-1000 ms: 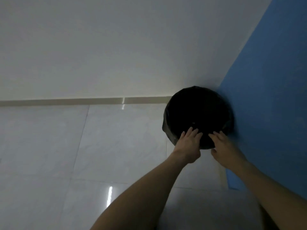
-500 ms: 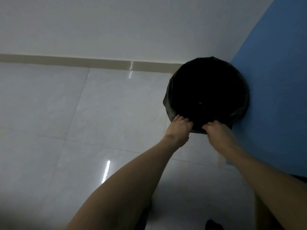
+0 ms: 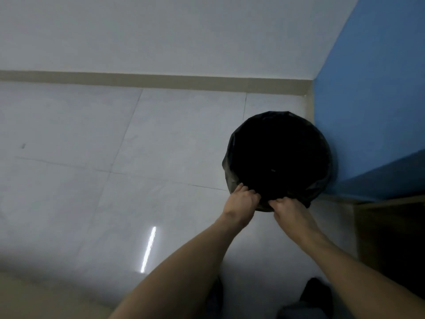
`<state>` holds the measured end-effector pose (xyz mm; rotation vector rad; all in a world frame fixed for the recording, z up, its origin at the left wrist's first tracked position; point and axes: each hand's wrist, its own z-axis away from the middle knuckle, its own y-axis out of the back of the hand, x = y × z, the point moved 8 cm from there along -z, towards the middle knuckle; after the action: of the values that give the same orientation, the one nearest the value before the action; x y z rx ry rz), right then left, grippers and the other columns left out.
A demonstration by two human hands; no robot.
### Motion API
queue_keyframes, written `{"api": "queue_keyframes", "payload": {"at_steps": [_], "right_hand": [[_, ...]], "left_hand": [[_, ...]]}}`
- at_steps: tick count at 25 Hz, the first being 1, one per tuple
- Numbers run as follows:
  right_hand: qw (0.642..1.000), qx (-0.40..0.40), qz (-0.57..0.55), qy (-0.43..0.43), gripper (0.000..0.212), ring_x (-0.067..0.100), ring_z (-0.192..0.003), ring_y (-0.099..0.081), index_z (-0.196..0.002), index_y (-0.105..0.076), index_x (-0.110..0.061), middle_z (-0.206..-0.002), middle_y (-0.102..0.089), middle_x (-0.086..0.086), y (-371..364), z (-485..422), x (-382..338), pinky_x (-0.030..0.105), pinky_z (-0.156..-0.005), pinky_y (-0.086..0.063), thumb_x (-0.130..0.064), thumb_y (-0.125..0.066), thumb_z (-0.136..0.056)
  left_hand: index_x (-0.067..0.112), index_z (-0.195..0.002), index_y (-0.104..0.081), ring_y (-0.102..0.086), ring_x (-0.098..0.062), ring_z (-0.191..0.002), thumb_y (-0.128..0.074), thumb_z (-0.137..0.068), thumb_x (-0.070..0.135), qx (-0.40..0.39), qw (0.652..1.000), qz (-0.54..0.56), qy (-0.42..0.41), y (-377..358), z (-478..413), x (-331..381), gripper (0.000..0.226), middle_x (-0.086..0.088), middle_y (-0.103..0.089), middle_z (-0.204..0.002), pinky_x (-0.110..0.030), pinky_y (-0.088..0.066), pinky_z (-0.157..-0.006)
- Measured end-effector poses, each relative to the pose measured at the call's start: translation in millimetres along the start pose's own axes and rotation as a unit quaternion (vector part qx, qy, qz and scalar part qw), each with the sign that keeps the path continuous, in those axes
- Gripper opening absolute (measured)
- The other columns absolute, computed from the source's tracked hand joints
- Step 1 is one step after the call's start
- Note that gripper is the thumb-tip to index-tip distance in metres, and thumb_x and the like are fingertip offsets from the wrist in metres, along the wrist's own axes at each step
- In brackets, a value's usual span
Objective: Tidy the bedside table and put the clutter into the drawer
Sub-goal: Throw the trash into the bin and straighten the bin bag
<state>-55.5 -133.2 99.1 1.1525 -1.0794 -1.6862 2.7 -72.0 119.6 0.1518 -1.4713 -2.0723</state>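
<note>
A round waste bin lined with a black plastic bag (image 3: 279, 157) stands on the tiled floor, close against a blue wall. Both of my hands grip the near rim of the bag. My left hand (image 3: 240, 204) pinches the liner at the rim's near left. My right hand (image 3: 289, 209) pinches it just to the right, a short gap apart. The inside of the bin is dark and nothing in it can be made out. The bedside table's top and its drawer are out of view.
Glossy pale floor tiles (image 3: 115, 180) spread to the left. A white wall with a beige skirting (image 3: 161, 80) runs along the back. The blue wall (image 3: 372, 100) rises at right. A brown wooden furniture piece (image 3: 391, 231) stands at the right edge. Dark shoes (image 3: 317, 293) show at the bottom.
My fingers went from lying flat on the bin's rim to closing on the liner. The view tilted further down toward the floor, bringing the wooden piece and shoes into sight.
</note>
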Motion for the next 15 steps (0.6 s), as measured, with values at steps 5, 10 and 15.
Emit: {"api": "queue_keyframes", "payload": {"at_steps": [5, 10, 15], "right_hand": [[1.0, -0.004, -0.009, -0.008, 0.032, 0.019, -0.035, -0.052, -0.051, -0.062, -0.01, -0.043, -0.057, 0.006, -31.4, 76.1, -34.3, 0.02, -0.035, -0.03, 0.018, -0.074, -0.039], [0.997, -0.053, 0.048, -0.018, 0.025, 0.021, -0.073, -0.063, -0.087, -0.067, -0.009, -0.084, -0.067, 0.008, -54.4, 143.1, -49.6, 0.028, -0.054, -0.032, 0.008, -0.05, -0.077], [0.996, -0.068, -0.043, -0.042, 0.042, 0.024, -0.111, -0.055, -0.123, -0.056, -0.011, -0.121, -0.061, 0.01, -51.1, 200.8, -64.9, 0.03, -0.089, -0.044, -0.005, -0.043, -0.084]], "left_hand": [[0.004, -0.114, -0.062, -0.054, -0.033, -0.112, -0.044, -0.087, -0.003, -0.019, 1.0, 0.006, -0.003, -31.6, 73.1, 25.5, 0.033, -0.016, -0.064, -0.117, -0.037, -0.039, -0.097], [0.001, -0.116, -0.06, -0.057, -0.036, -0.11, -0.045, -0.088, -0.004, -0.049, 0.999, -0.013, -0.01, -71.4, 131.5, 59.4, 0.033, -0.019, -0.062, -0.119, -0.043, -0.046, -0.089], [0.006, -0.113, -0.062, -0.059, -0.034, -0.111, -0.054, -0.09, 0.022, -0.099, 0.994, 0.035, -0.008, -87.2, 167.0, 87.6, 0.029, -0.017, -0.064, -0.118, -0.043, -0.05, -0.089]]}}
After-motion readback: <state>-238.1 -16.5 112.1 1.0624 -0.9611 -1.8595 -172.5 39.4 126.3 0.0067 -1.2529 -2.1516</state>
